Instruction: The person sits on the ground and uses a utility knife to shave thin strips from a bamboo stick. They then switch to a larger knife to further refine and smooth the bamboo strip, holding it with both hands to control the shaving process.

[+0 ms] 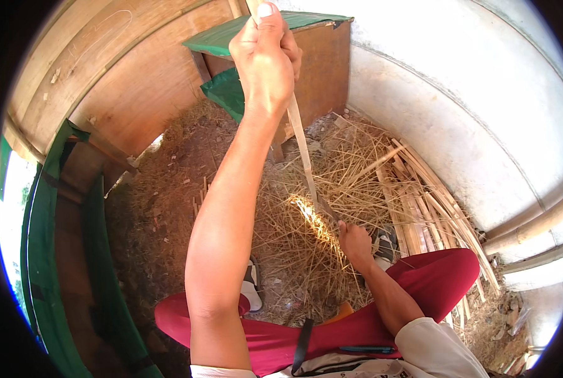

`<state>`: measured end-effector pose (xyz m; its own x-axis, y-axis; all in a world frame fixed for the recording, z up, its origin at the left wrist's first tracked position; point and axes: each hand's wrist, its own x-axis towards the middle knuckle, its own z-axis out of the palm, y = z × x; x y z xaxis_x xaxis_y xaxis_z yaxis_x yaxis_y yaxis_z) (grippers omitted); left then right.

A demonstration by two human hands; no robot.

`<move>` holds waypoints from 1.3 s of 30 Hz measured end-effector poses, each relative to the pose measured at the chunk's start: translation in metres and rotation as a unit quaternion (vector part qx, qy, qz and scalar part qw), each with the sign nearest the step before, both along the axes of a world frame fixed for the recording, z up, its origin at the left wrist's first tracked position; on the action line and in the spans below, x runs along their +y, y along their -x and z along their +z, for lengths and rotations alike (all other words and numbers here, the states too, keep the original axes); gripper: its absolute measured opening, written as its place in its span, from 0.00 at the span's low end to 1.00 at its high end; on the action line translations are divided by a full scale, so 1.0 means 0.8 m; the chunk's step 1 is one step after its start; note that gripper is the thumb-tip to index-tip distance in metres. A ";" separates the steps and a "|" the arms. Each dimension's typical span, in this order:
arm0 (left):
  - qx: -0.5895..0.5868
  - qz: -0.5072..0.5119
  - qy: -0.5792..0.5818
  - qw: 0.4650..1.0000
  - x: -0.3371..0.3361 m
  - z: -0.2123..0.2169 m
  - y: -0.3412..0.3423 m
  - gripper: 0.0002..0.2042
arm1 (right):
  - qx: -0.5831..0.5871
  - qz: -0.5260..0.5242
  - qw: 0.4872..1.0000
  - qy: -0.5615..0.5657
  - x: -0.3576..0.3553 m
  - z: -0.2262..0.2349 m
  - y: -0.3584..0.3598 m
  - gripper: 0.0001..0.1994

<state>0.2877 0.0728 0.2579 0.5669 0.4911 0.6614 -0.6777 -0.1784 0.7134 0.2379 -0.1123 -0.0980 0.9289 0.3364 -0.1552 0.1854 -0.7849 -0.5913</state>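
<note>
Raised far out in front of me, my left hand (266, 69) is closed round the upper part of a long, flat pale strip (300, 135), which looks like split bamboo. The strip slants down toward my right hand (356, 246). That hand is closed on a knife (327, 208), whose dark blade meets the strip near its lower part. The knife's handle is mostly covered by my fingers. Thin straw-coloured shavings (300, 252) lie in a heap beneath both hands, between my feet.
Several long split strips (420, 217) lie in a bundle at the right, beside a white curved wall (445, 94). A wooden box with a green cover (319, 63) stands ahead. Green-edged boards (39, 252) line the left. My red-trousered legs (433, 274) spread around the heap.
</note>
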 end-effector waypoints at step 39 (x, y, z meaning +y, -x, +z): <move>-0.021 0.057 -0.005 0.998 0.050 -0.004 -0.002 0.19 | -0.136 0.012 0.952 -0.274 0.023 -0.076 0.045 0.22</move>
<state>0.2893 0.1126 0.2546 0.4790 0.5447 0.6884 -0.6818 -0.2630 0.6826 0.2016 -0.0938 -0.1589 0.9006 0.3203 0.2939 0.4039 -0.3664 -0.8382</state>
